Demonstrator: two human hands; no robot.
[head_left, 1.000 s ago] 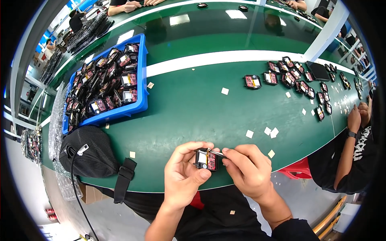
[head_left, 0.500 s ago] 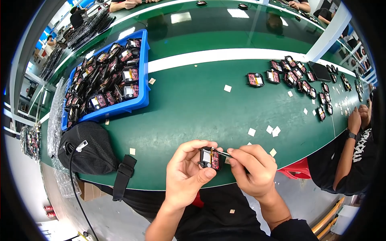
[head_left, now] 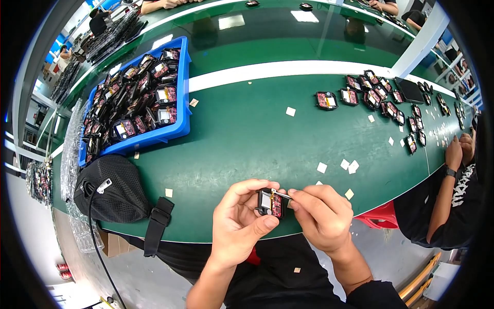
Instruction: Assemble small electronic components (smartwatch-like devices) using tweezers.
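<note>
Over the table's near edge, my left hand [head_left: 239,219] grips a small black electronic device [head_left: 270,204] between thumb and fingers. Its back is off, baring a red circuit board, a pale rectangular part and a strip of yellow tape. My right hand [head_left: 325,213] pinches slim metal tweezers [head_left: 283,194], pointed leftward. Their tip meets the upper part of the device, by a tiny whitish piece near the yellow tape. My fingers partly hide the tweezers' rear end.
At left, a blue bin [head_left: 184,98] holds many similar devices, with a black mesh bag [head_left: 114,190] and strap in front. More devices [head_left: 381,95] lie at right on the green table [head_left: 242,139], among pale paper squares [head_left: 321,168]. A co-worker [head_left: 437,201] sits at far right.
My right hand and the tweezers have shifted slightly left along the device's top. The device in my left hand has moved very little.
</note>
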